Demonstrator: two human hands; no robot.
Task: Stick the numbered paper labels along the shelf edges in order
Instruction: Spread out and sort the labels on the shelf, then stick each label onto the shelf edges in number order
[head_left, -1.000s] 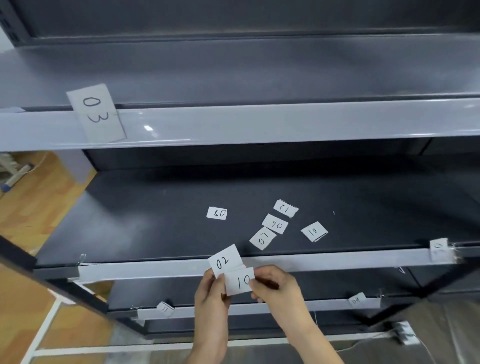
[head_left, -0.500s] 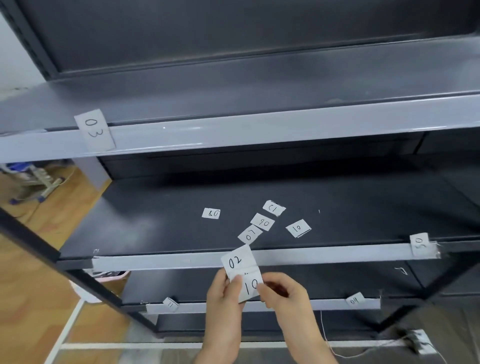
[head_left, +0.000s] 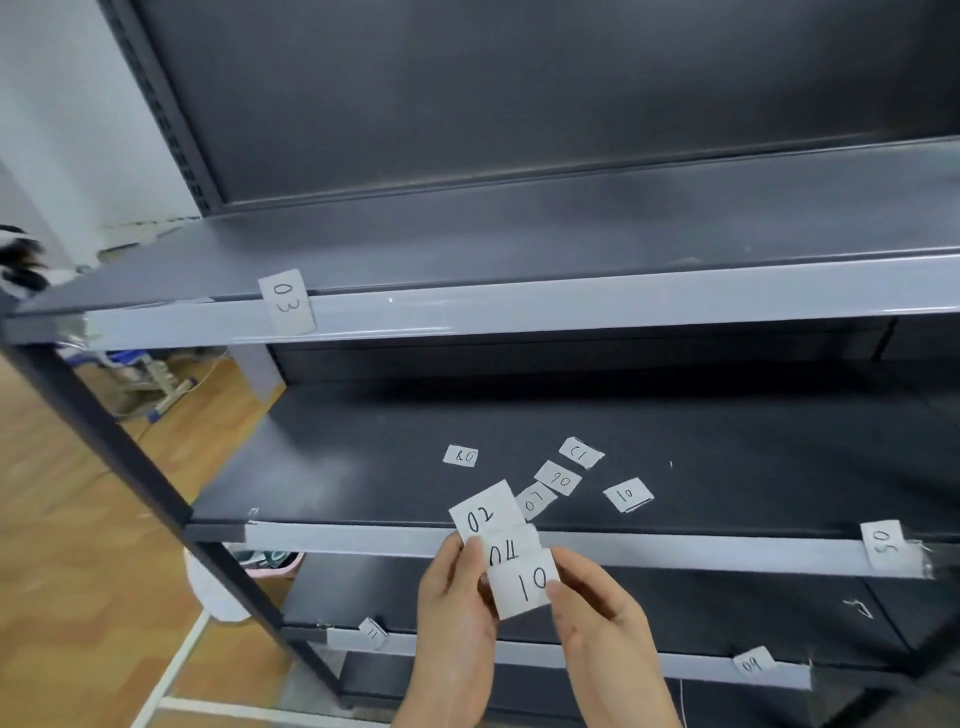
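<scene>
Fingertips (head_left: 470, 552) of the left hand (head_left: 449, 608) are pinched on a fan of three small white paper labels. The label inked "02" (head_left: 485, 512) is at the top, the label inked "04" (head_left: 511, 552) is half covered beneath it, and the label inked "10" (head_left: 524, 582) is lowest. The right side of that last one is nipped by the fingertips (head_left: 555, 590) of the right hand (head_left: 597, 629). The fan is held just in front of the pale grey metal front edge of the middle shelf (head_left: 675, 553).

The step in hand is judged to be sorting. It would be done well if the fan were left spread so that every number can be read. One label alone should be drawn off by the right hand while the others are pinched by the left. The "10" is best checked for its way up, since it may be a turned "01". Each label should then be pressed flat and square.

Three labels are counted in the hands. Five lie loose on the dark grey middle shelf board (head_left: 363, 483): the "08" label (head_left: 460, 456), the "12" label (head_left: 582, 452), the "06" label (head_left: 558, 477), the "07" label (head_left: 535, 501) and a second "10" label (head_left: 627, 493). Four are stuck:
- the "03" label (head_left: 287, 302) on the upper grey shelf edge (head_left: 571, 312)
- the "05" label (head_left: 883, 545) at the right end of the middle edge
- the "11" label (head_left: 373, 631) and the "09" label (head_left: 753, 664) on the lower grey shelf edge (head_left: 701, 667)

Twelve labels and three shelf edges are counted in all.
</scene>
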